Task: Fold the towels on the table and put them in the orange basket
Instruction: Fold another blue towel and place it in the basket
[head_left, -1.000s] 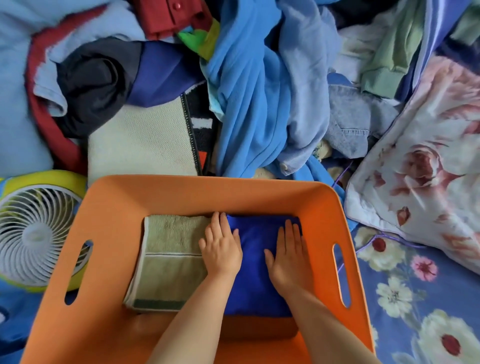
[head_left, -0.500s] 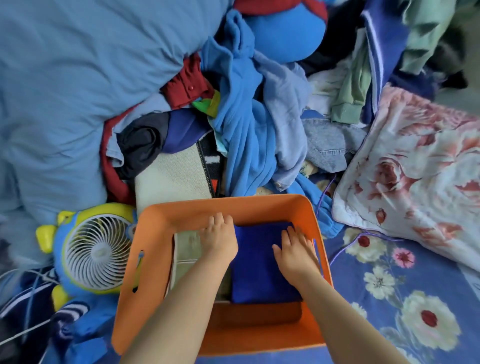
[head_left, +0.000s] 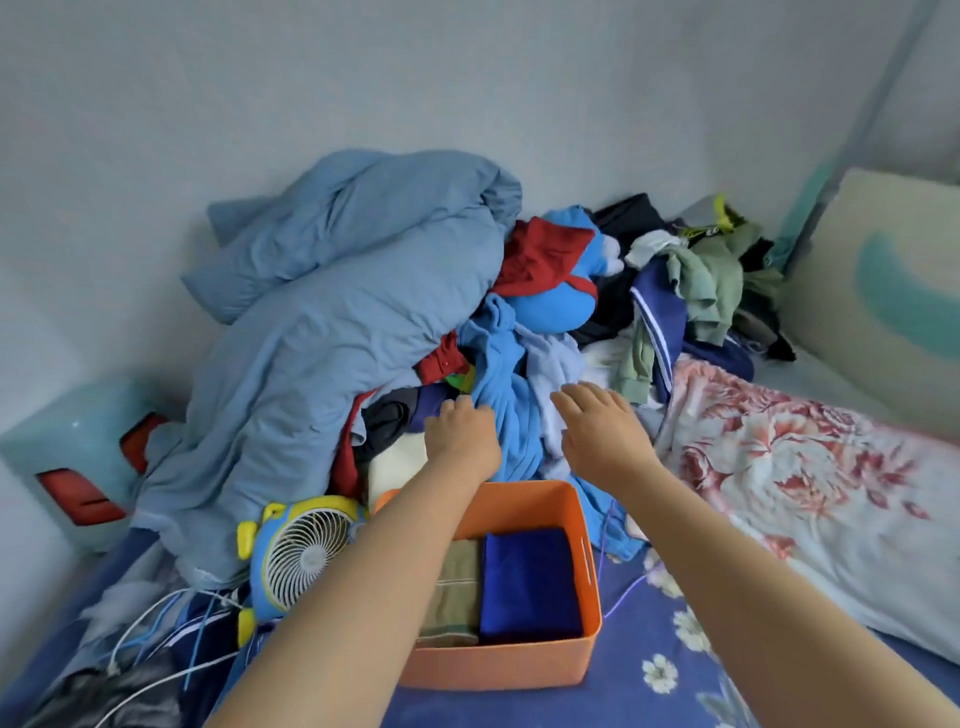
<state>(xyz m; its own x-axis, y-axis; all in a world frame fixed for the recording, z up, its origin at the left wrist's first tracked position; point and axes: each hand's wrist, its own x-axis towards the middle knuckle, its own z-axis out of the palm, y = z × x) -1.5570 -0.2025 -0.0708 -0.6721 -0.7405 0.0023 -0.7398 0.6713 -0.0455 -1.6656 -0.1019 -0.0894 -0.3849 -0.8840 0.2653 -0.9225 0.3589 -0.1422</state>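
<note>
Grip, left: left hand (head_left: 460, 434) reaches over the far rim of the orange basket, fingertips curled onto the bright blue garment (head_left: 501, 395) in the laundry heap; whether it pinches the cloth cannot be told, as the fingers are seen from behind.
Grip, right: right hand (head_left: 597, 423) hovers flat with fingers straight and together, holding nothing, just above the pale blue cloth beside that garment.
Orange basket (head_left: 582, 540): stands on the bed near its front edge, between the two forearms, long axis running away from the camera toward the heap.
Blue towel (head_left: 527, 584): folded, lying flat in the right half of the basket, long axis parallel to the basket's side walls.
Olive towel (head_left: 457, 587): folded, touching the blue towel's left edge and pointing the same way; its left part is hidden by the left forearm.
Laundry heap (head_left: 519, 312): piled at the far side of the bed against the wall, topped on the left by a grey-blue duvet (head_left: 337, 312).
Small fan (head_left: 304, 553): blue and yellow, just beside the basket's left wall, grille facing the camera.
Floral blanket (head_left: 805, 467): spread along the bed's right side.
Hard to make out: cables at the bed's front left corner blur into dark fabric.
</note>
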